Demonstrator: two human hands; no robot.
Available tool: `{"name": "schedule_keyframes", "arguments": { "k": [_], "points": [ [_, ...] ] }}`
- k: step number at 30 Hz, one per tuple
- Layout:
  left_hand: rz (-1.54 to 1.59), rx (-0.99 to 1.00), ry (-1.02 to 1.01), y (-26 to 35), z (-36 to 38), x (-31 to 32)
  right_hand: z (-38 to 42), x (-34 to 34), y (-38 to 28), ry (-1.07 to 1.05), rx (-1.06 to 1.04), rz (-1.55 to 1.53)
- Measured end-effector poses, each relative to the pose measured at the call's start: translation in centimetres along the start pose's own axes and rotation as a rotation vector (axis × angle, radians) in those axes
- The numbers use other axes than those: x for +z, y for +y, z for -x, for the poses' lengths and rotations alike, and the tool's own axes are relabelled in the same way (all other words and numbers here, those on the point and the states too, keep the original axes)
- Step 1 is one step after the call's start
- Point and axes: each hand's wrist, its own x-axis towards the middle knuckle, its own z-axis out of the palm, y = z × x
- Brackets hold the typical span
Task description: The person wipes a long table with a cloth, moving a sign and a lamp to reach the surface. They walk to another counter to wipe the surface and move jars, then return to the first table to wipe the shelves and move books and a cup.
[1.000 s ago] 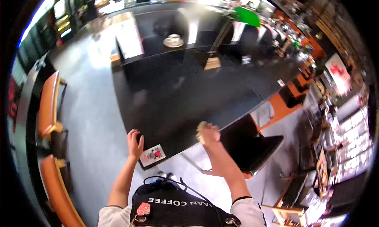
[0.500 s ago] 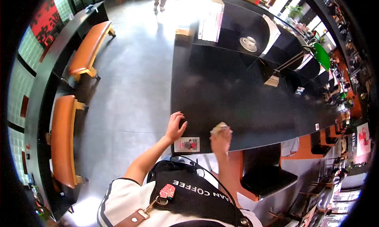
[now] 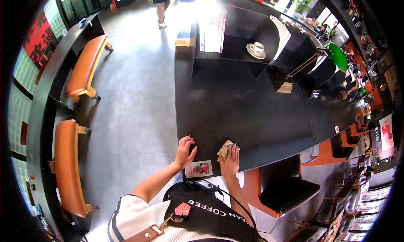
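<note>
My right hand (image 3: 229, 161) presses a crumpled beige cloth (image 3: 224, 149) flat on the black tabletop (image 3: 248, 111), close to its near edge. The fingers lie over the cloth's right side. At the table's left edge is my left hand (image 3: 184, 152), with fingers apart and slightly bent and nothing in them. A printed card (image 3: 198, 169), white and red, lies on the near left corner, just below the left hand and left of the right wrist.
Further back stand a cup (image 3: 256, 47) on a saucer, a stack of books (image 3: 212, 31) and a green-shaded lamp (image 3: 336, 57). A black-seated chair (image 3: 286, 187) is at the near right. Tan benches (image 3: 67, 166) line the left side, and a person (image 3: 161, 8) walks in the background.
My right hand, blurred before, shows sharply with the cloth, slightly nearer the left hand. The camera view has shifted a little. The person in the background has moved.
</note>
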Motion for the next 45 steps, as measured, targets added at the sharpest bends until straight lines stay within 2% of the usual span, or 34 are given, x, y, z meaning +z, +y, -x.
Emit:
{"name": "schedule_keyframes", "arguments": {
  "k": [4,8,10,11,12,13,14,16,17,18,20,21,22,24,26,28,30,33,36,38,40,44,45],
  "points": [
    [-0.023,0.003,0.005,0.5,-0.1,-0.2,0.1,0.5,0.6,0.035,-0.010,-0.028],
    [-0.147,-0.028,0.060,0.7,-0.2,0.3,-1.1,0.1,2.9,0.022,0.009,0.324],
    [-0.175,-0.058,0.079,0.8,-0.1,0.5,-2.6,1.0,7.8,0.084,0.074,0.516],
    [-0.188,-0.093,0.085,1.5,-0.2,0.3,-3.5,-0.8,9.2,0.050,0.100,0.621],
    [-0.162,-0.043,0.125,1.2,-0.1,0.3,-4.5,-1.9,11.4,0.043,0.187,0.592],
    [-0.073,-0.090,0.194,1.7,0.1,0.3,-5.7,-3.9,13.4,0.021,0.220,0.598],
    [0.021,-0.133,0.262,2.5,-0.1,0.4,-6.8,-3.8,18.2,-0.006,0.277,0.650],
    [-0.005,-0.144,0.343,4.7,-0.4,1.2,-8.4,-4.5,28.1,0.064,0.313,0.820],
    [0.009,-0.155,0.366,5.6,-0.2,2.1,-9.9,-7.1,30.1,-0.049,0.507,0.674],
    [0.022,-0.162,0.401,6.6,-0.5,3.1,-11.1,-6.7,35.5,0.032,0.532,0.574],
    [-0.088,-0.178,0.352,8.8,-0.6,5.3,-13.3,-9.4,38.3,-0.004,0.588,0.506],
    [-0.147,-0.164,0.343,8.8,0.0,6.8,-14.3,-11.6,37.4,-0.033,0.596,0.403],
    [-0.206,-0.152,0.325,8.6,0.7,8.4,-15.2,-9.6,41.0,0.054,0.535,0.414],
    [-0.320,-0.224,0.239,8.9,1.9,10.7,-15.0,-11.8,37.0,-0.045,0.494,0.530],
    [-0.419,-0.136,0.198,9.7,2.6,11.6,-14.4,-11.5,36.0,-0.096,0.377,0.651],
    [-0.467,-0.128,0.163,10.6,3.2,12.2,-13.6,-11.0,35.3,-0.009,0.294,0.531],
    [-0.487,-0.154,0.166,10.9,3.6,13.2,-13.6,-8.9,35.3,-0.029,0.222,0.588],
    [-0.552,-0.160,0.102,10.7,3.9,14.1,-13.7,-8.5,36.5,0.084,0.201,0.384],
    [-0.605,-0.143,0.088,10.4,4.1,14.1,-17.4,-9.4,38.9,0.163,0.185,0.193],
    [-0.612,-0.162,0.074,10.3,4.1,14.1,-20.7,-9.7,39.5,0.186,0.236,0.292],
    [-0.600,-0.129,0.066,9.9,4.1,14.1,-24.9,-8.3,40.2,0.260,0.379,0.290],
    [-0.581,-0.177,0.052,10.5,3.8,14.2,-32.3,-6.6,36.4,0.194,0.459,0.351],
    [-0.581,-0.181,0.054,10.4,3.8,14.2,-33.5,-6.1,34.1,0.141,0.356,0.395]
  ]
}}
